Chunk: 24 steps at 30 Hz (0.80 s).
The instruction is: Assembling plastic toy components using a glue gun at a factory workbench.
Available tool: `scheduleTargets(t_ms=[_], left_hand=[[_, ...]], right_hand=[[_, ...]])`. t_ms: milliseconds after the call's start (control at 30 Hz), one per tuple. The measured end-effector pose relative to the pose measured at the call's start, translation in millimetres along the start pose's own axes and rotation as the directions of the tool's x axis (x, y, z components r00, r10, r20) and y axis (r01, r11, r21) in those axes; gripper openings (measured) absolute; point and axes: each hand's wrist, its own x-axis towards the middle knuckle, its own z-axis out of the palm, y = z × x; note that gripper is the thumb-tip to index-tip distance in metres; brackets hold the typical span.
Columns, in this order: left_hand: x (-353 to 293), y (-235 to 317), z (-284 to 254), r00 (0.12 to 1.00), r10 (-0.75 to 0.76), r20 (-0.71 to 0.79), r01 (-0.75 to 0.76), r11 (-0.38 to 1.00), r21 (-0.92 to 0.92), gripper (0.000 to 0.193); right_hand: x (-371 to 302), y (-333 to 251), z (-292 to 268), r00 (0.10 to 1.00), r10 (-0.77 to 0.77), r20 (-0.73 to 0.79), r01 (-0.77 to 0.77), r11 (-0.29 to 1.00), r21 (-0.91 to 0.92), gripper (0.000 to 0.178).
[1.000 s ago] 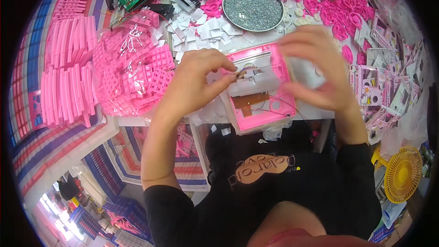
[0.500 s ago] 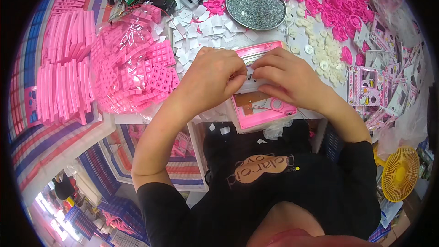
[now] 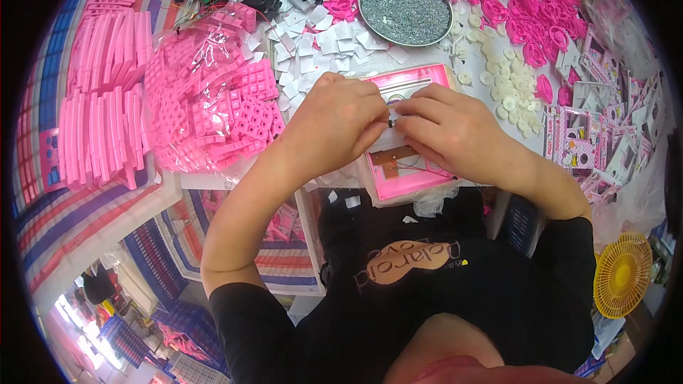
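In front of me lies a shallow pink plastic casing (image 3: 398,186) with a white part inside, a brown piece (image 3: 388,163) and thin wires. My left hand (image 3: 343,115) is over its left side, thumb and forefinger pinched together. From the right, my right hand (image 3: 455,124) reaches over the casing with bent fingers, its fingertips close to those of my left. A small black part (image 3: 390,124) shows between the two sets of fingertips. Most of the casing's middle is hidden under both hands.
A round metal tray (image 3: 405,11) of small screws stands behind the casing. White paper squares (image 3: 327,46), cream plastic discs (image 3: 512,82) and pink rings (image 3: 541,0) lie around it. At left are a bag of pink keypads (image 3: 213,92) and stacked pink panels (image 3: 99,135); at right, printed cards (image 3: 576,135).
The casing now shows more of its right and upper rim. My right hand has shifted slightly right, and its fingers have come closer to my left fingertips.
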Motion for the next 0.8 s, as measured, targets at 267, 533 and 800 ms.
scheduleTargets(t_ms=[267,533,800], left_hand=[[-2,1,7,0.998,0.023,-0.063,-0.022,1.000,0.015,0.010],[2,7,6,0.954,-0.300,0.005,0.292,0.925,-0.244,0.014],[6,6,9,0.971,-0.236,-0.039,0.228,0.962,-0.147,0.013]], right_hand=[[2,-3,-1,0.996,0.054,0.068,-0.054,0.999,0.002,0.030],[3,-9,0,0.993,0.072,0.098,-0.067,0.997,-0.049,0.034],[4,-20,-2,0.995,0.048,0.090,-0.035,0.990,-0.140,0.029]])
